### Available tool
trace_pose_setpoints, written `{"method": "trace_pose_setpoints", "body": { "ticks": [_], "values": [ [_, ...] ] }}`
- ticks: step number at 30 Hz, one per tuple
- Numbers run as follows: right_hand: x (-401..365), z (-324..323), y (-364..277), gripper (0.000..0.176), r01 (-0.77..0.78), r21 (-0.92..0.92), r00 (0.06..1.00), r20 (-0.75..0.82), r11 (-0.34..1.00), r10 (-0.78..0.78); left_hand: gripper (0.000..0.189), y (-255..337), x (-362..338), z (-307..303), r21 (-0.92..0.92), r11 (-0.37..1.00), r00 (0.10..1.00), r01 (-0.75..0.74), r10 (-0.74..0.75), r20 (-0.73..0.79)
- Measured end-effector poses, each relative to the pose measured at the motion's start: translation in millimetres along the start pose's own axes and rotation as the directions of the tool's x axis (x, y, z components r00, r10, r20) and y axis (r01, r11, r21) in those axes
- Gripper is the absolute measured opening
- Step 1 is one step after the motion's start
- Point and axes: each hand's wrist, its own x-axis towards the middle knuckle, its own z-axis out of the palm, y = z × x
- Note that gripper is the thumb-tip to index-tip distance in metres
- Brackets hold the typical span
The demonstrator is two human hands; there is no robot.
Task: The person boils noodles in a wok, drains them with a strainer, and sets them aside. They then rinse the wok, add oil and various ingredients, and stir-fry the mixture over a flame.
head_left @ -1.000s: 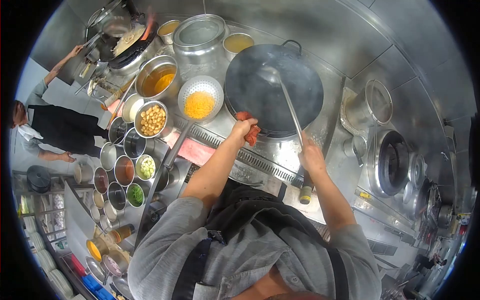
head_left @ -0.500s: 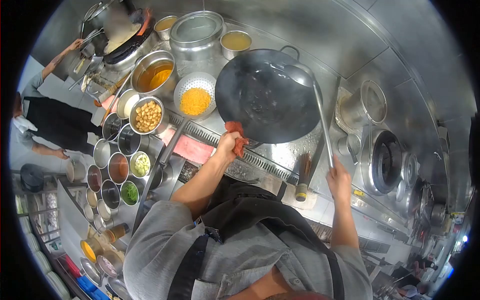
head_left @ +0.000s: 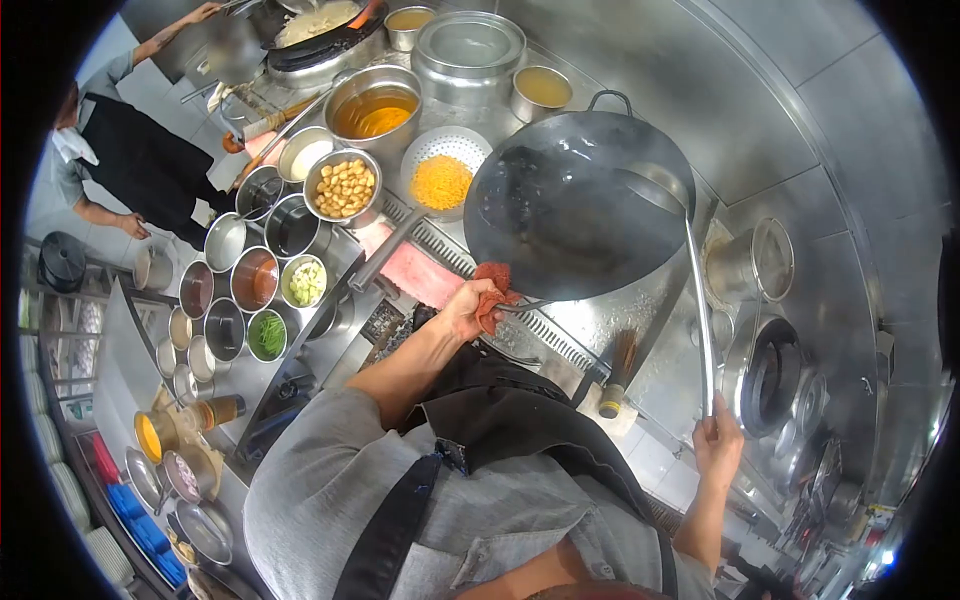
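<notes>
A large black wok point(head_left: 560, 240) sits on the range, its inner surface dark with a few shiny wet patches. My left hand point(head_left: 462, 312) is closed around a folded red cloth point(head_left: 492, 298) at the wok's near handle point(head_left: 525, 305), just below the rim. In my right hand point(head_left: 718, 440) is the end of a long-handled metal ladle point(head_left: 702, 320). Its bowl point(head_left: 652, 188) rests inside the wok near the right rim. Left of the wok, a perforated strainer point(head_left: 470, 147) holds yellow shreds point(head_left: 442, 182).
Beside the strainer stand a pot of amber liquid point(head_left: 378, 112) and a bowl of browned chunks point(head_left: 342, 188). Several metal containers hold chopped greens point(head_left: 268, 335) and sauces. A bamboo brush point(head_left: 620, 370) lies at the front edge. Another person point(head_left: 140, 150) works at a wok at upper left.
The view has shifted, so the range appears farther right. The wok's near handle now shows beside the cloth, and its inside looks less wet. Both hands keep their holds.
</notes>
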Motion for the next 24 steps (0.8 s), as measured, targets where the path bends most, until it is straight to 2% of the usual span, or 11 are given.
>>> {"method": "trace_pose_setpoints", "body": {
  "ticks": [3,5,12,17,24],
  "values": [
    [8.4,-8.2,-8.2,0.045,0.014,-0.023,1.000,0.007,1.000,-0.014,0.037,7.4,-1.5,-1.8,-0.007,1.000,1.000,-0.024,0.024,0.000],
    [15.3,-13.4,-15.8,0.046,0.026,-0.016,1.000,0.015,1.000,-0.026,0.038,13.7,-2.0,-6.2,-0.041,0.998,0.987,0.055,-0.048,0.156],
    [38.4,-29.4,-52.8,0.048,0.090,-0.021,0.996,-0.009,0.996,-0.090,0.032,20.9,-8.1,-12.4,-0.115,0.988,0.976,0.101,-0.076,0.202],
    [54.7,-33.7,-77.5,0.050,0.123,-0.061,0.992,0.005,0.991,-0.123,0.033,18.4,-8.8,-23.9,-0.165,0.970,0.936,0.176,-0.114,0.333],
    [69.4,-38.5,-93.7,0.055,0.238,-0.107,0.971,0.002,0.965,-0.239,0.041,22.5,-10.2,-22.0,-0.179,0.973,0.938,0.149,-0.082,0.337]
  ]
}}
